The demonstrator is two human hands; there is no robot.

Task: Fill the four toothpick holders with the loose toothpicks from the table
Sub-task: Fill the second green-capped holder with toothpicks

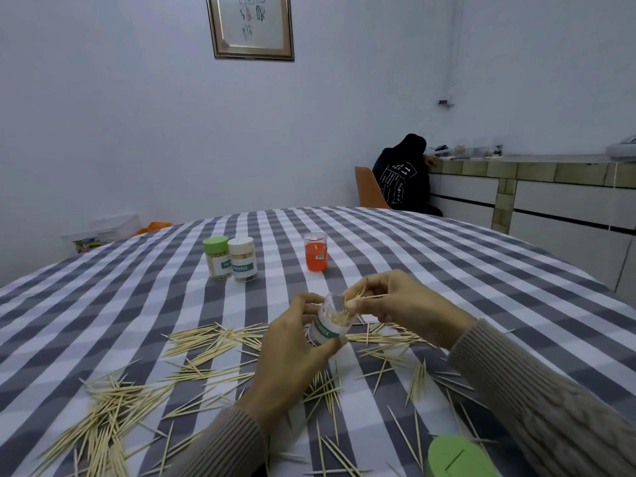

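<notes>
My left hand [292, 342] grips a clear, lidless toothpick holder [327, 330] with a white-and-green label, tilted above the table. My right hand [395, 304] pinches a small bunch of toothpicks [361, 297] at the holder's mouth; some sticks are inside it. Loose toothpicks [113, 407] lie scattered over the checked tablecloth around both hands. Farther back stand a green-lidded holder [216, 258] and a white-lidded holder [243, 259], both holding toothpicks, and a clear holder with red inside [316, 252].
A loose green lid [459, 457] lies at the near right on the grey-and-white checked tablecloth [447, 263]. Beyond the table, a person in dark clothes sits on an orange chair [366, 187] at a tiled counter [533, 170]. A plastic box [103, 232] stands at the far left.
</notes>
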